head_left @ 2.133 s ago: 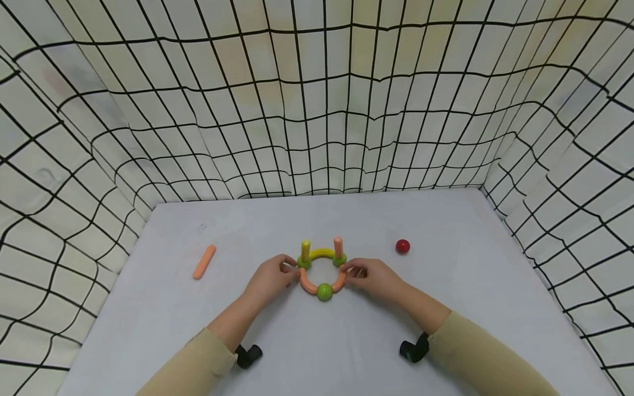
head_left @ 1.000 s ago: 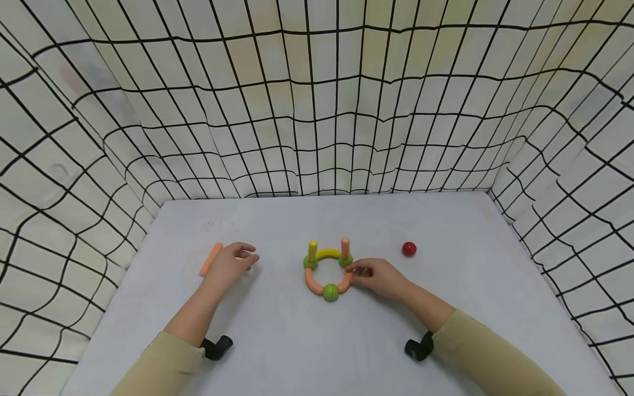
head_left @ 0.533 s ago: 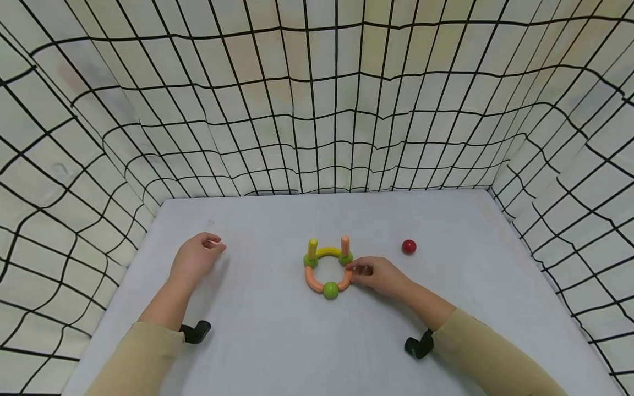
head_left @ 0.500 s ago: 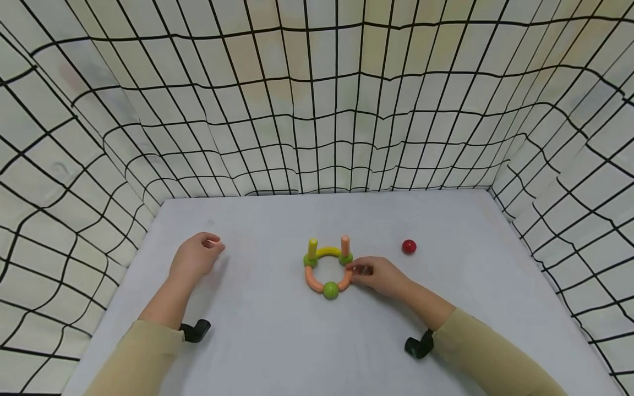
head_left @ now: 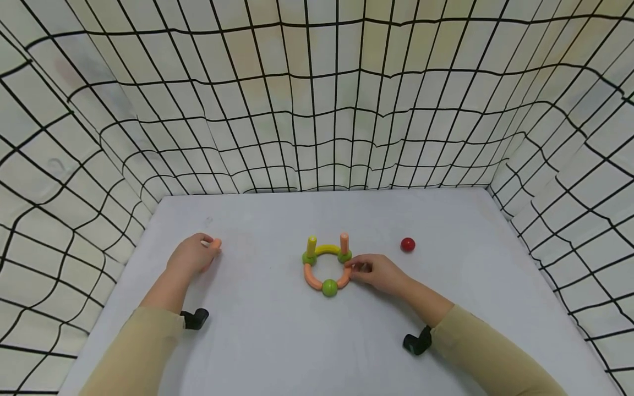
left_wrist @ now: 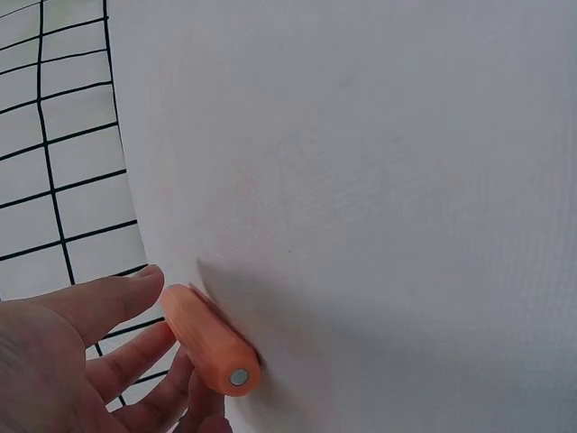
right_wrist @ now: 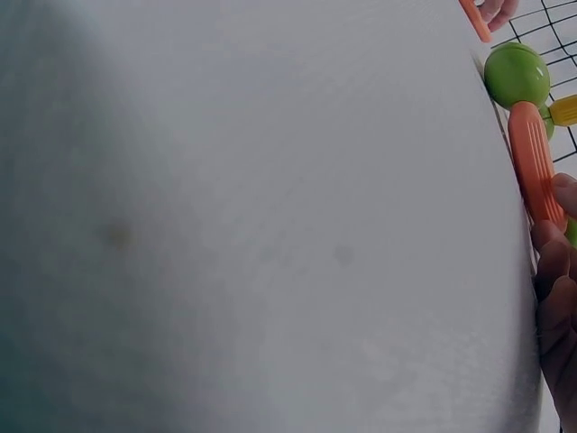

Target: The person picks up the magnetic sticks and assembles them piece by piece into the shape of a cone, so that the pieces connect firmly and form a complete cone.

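At left in the head view, my left hand [head_left: 192,254] is over a straight orange stick [head_left: 217,243], thumb and fingers around it. In the left wrist view this ribbed orange stick [left_wrist: 212,343] lies along the fingers, a silvery disc on its end, the thumb tip close by its other end. At centre lies a ring of curved sticks and green balls [head_left: 329,287]; its back arc [head_left: 327,249] is yellow. My right hand [head_left: 378,272] pinches the ring's right orange curved stick [right_wrist: 532,162]. Two short sticks, one yellow [head_left: 311,246] and one orange [head_left: 344,243], stand up from the rear balls.
A red ball [head_left: 408,245] lies on the white table [head_left: 277,346], right of the ring. Black-lined white netting [head_left: 322,126] rises behind the table and along both sides. A black device [head_left: 417,341] is strapped at the right wrist, with another [head_left: 195,319] at the left.
My left hand has let go of the ring's left side and moved left to the straight orange stick, now around it. My right hand has stayed on the ring.
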